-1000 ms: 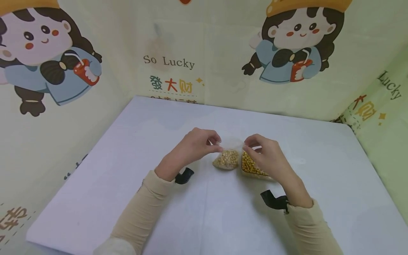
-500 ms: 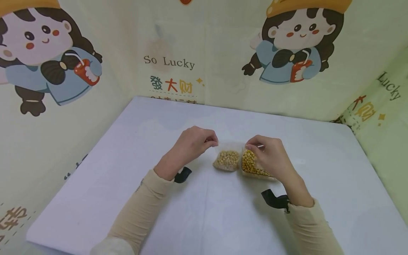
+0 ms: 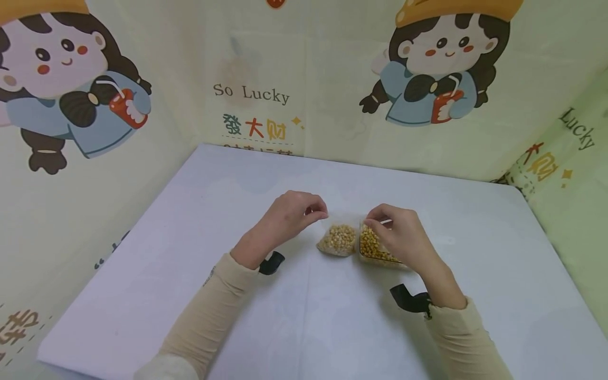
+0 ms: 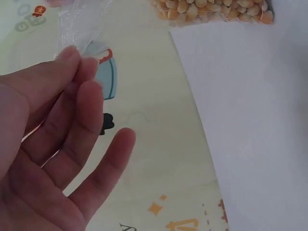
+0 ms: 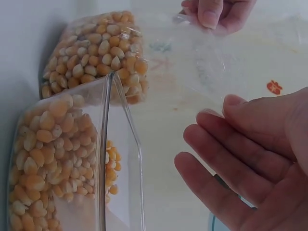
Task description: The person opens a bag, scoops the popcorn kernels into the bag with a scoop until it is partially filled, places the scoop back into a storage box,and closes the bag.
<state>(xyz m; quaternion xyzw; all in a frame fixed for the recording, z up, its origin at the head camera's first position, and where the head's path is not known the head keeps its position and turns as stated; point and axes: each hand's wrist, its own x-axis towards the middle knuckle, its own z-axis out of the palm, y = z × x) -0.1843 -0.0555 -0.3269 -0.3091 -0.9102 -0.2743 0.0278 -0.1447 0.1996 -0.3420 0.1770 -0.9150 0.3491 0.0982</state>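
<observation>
A clear plastic bag (image 3: 339, 240) with dried corn kernels in its bottom sits on the table. My left hand (image 3: 295, 211) pinches the upper left edge of the bag between thumb and index finger; the left wrist view shows the gathered film (image 4: 82, 21) at the fingertips. At the opposite upper corner, my right hand (image 3: 398, 228) pinches the film, its other fingers extended in the right wrist view. Between the hands the film is stretched above the kernels. Right beside the bag stands a clear container (image 5: 108, 144) of loose corn kernels, partly hidden by my right hand in the head view.
The white table (image 3: 304, 316) has its back edge against a cloth backdrop (image 3: 332, 63) printed with cartoon figures and lettering. A black wrist mount (image 3: 409, 299) sticks out from the right wrist, and another black mount (image 3: 272, 263) from the left.
My left hand has shifted slightly left and up from the bag's kernels, then a little back right. The film between the hands was spread wider. My right hand has barely moved.
</observation>
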